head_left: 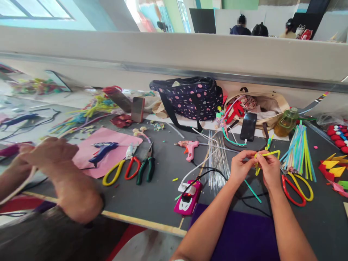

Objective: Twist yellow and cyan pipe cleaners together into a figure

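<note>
Over the dark table, two hands bend a yellow pipe cleaner.
Left hand point(240, 165) and right hand point(269, 167) both pinch the yellow pipe cleaner point(268, 155) in closed fingertips, above the table point(160, 188), near the scissors point(297, 186).

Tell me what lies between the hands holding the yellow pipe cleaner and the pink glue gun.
Between the left hand, the right hand with the yellow pipe cleaner, and the pink glue gun lies only a bundle of thin wires.

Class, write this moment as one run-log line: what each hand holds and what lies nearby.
left hand: pinches yellow pipe cleaner | right hand: pinches it too | nearby: red-yellow scissors, pink glue gun
</note>
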Available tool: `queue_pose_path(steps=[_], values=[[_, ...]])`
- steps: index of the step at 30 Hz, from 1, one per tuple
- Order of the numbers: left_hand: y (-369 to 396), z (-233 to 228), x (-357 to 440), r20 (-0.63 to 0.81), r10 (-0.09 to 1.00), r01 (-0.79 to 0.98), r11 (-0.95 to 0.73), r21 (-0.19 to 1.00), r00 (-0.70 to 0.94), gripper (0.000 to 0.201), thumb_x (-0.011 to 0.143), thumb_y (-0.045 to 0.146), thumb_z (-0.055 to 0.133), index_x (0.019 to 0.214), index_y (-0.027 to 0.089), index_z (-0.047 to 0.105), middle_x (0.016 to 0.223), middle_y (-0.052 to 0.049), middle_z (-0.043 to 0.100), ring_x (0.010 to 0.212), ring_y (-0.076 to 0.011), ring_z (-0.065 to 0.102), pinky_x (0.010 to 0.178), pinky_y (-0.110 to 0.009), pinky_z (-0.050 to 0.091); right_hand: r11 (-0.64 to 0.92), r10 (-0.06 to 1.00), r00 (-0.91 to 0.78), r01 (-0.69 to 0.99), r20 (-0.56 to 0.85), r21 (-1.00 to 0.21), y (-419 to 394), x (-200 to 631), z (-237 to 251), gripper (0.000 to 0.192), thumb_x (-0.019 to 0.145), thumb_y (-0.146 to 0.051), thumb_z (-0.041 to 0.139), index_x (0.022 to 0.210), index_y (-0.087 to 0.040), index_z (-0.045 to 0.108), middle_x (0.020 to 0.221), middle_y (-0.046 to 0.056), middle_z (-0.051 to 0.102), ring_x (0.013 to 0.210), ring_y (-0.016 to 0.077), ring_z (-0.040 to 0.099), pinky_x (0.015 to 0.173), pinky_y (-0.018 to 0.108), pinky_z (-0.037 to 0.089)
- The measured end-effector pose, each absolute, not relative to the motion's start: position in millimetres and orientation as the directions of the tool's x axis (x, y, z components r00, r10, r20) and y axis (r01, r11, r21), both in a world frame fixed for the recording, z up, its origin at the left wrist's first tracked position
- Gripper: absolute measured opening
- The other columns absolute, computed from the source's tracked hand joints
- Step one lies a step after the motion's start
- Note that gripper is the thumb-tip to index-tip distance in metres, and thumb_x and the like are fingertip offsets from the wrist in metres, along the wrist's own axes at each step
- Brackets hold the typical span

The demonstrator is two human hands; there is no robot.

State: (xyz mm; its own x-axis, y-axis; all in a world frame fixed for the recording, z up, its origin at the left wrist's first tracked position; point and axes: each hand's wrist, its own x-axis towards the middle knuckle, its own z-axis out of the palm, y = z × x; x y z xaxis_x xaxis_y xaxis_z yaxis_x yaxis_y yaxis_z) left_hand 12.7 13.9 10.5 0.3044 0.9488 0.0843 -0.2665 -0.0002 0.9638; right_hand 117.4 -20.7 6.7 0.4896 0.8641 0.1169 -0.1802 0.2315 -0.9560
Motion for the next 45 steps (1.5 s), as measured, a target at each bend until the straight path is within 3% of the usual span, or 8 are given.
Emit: queue_pose_path(steps=[6, 12, 15, 20, 26, 33, 38, 45], values=[[17.9, 9.9, 9.2, 0.09, 0.957, -0.283, -0.009, 0.959, 0.276, 0.023, 0.07, 0.034, 0.075, 0.088, 0.019, 0.077, 0.083, -0.005, 0.066, 0.07, -0.0145, 0.059, 0.056, -0.023, 0.054, 0.183, 0.864, 0.501, -0.217, 0.051, -0.959, -19.6, 114.9, 4.3, 0.02, 0.075, -0.039, 0.072, 0.082, -0.02, 0.071, 0.07, 0.0, 0.062, 0.052, 0.0077, 0.045, 0.043, 0.02, 0.034], [22.8, 8.2, 8.2, -0.002, 0.968, -0.377, 0.1, 0.921, 0.251, 0.027, 0.065, 0.035, 0.079, 0.083, 0.015, 0.075, 0.075, -0.002, 0.063, 0.064, -0.0115, 0.056, 0.053, -0.022, 0.052, 0.273, 0.865, 0.502, -0.446, 0.015, -0.852, -19.6, 122.4, 16.3, 0.026, 0.076, -0.041, 0.071, 0.093, -0.021, 0.068, 0.066, -0.004, 0.052, 0.046, 0.0054, 0.036, 0.037, 0.018, 0.023], [24.1, 7.0, 8.7, -0.064, 0.958, -0.398, 0.176, 0.901, 0.279, 0.029, 0.064, 0.037, 0.08, 0.081, 0.014, 0.073, 0.069, -0.001, 0.062, 0.059, -0.0101, 0.055, 0.053, -0.022, 0.051, 0.331, 0.879, 0.477, -0.575, 0.023, -0.748, -19.6, 131.1, 18.0, 0.027, 0.077, -0.045, 0.069, 0.089, -0.021, 0.068, 0.059, -0.006, 0.043, 0.045, 0.0051, 0.032, 0.036, 0.016, 0.021], [26.0, 4.7, 8.8, -0.098, 0.953, -0.396, 0.211, 0.894, 0.286, 0.031, 0.064, 0.039, 0.08, 0.077, 0.013, 0.071, 0.066, 0.0, 0.061, 0.057, -0.009, 0.053, 0.052, -0.021, 0.049, 0.331, 0.889, 0.457, -0.694, -0.036, -0.64, -19.1, 138.6, 13.9, 0.026, 0.079, -0.044, 0.069, 0.075, -0.018, 0.067, 0.059, -0.005, 0.044, 0.046, 0.0044, 0.035, 0.037, 0.015, 0.025], [31.5, 1.1, 5.7, -0.117, 0.949, -0.4, 0.232, 0.887, 0.291, 0.034, 0.063, 0.041, 0.081, 0.078, 0.012, 0.072, 0.062, 0.0, 0.061, 0.059, -0.0096, 0.054, 0.053, -0.02, 0.046, 0.239, 0.947, 0.32, -0.772, -0.035, -0.588, -21.1, 124.7, 20.2, 0.021, 0.077, -0.034, 0.068, 0.067, -0.017, 0.062, 0.056, -0.005, 0.043, 0.045, 0.0038, 0.034, 0.038, 0.014, 0.025], [40.7, -7.9, -0.1, -0.243, 0.886, -0.518, 0.433, 0.738, 0.394, 0.036, 0.053, 0.033, 0.088, 0.076, 0.012, 0.071, 0.071, -0.001, 0.063, 0.058, -0.0078, 0.056, 0.052, -0.019, 0.047, -0.016, 1.0, -0.001, -0.849, -0.03, -0.528, -25.5, 102.0, 23.8, 0.026, 0.08, -0.031, 0.063, 0.062, -0.016, 0.053, 0.058, -0.004, 0.04, 0.048, 0.0041, 0.033, 0.04, 0.013, 0.027], [43.6, -8.8, -5.7, -0.253, 0.836, -0.538, 0.516, 0.667, 0.487, 0.036, 0.053, 0.03, 0.089, 0.078, 0.012, 0.069, 0.063, 0.001, 0.061, 0.055, -0.0081, 0.056, 0.053, -0.019, 0.05, -0.115, 0.993, -0.092, -0.876, -0.07, -0.468, -23.4, 114.0, 19.0, 0.025, 0.081, -0.033, 0.064, 0.065, -0.016, 0.055, 0.057, -0.005, 0.041, 0.045, 0.0036, 0.033, 0.036, 0.01, 0.024], [46.9, -9.4, -8.7, -0.23, 0.861, -0.629, 0.492, 0.602, 0.453, 0.031, 0.06, 0.026, 0.085, 0.08, 0.013, 0.066, 0.063, 0.001, 0.062, 0.059, -0.0091, 0.059, 0.063, -0.025, 0.057, -0.095, 0.973, 0.077, -0.729, -0.219, -0.678, -18.8, 136.6, 10.4, 0.044, 0.08, -0.056, 0.063, 0.072, -0.013, 0.066, 0.047, -0.003, 0.049, 0.033, 0.0025, 0.03, 0.029, 0.013, 0.015]])
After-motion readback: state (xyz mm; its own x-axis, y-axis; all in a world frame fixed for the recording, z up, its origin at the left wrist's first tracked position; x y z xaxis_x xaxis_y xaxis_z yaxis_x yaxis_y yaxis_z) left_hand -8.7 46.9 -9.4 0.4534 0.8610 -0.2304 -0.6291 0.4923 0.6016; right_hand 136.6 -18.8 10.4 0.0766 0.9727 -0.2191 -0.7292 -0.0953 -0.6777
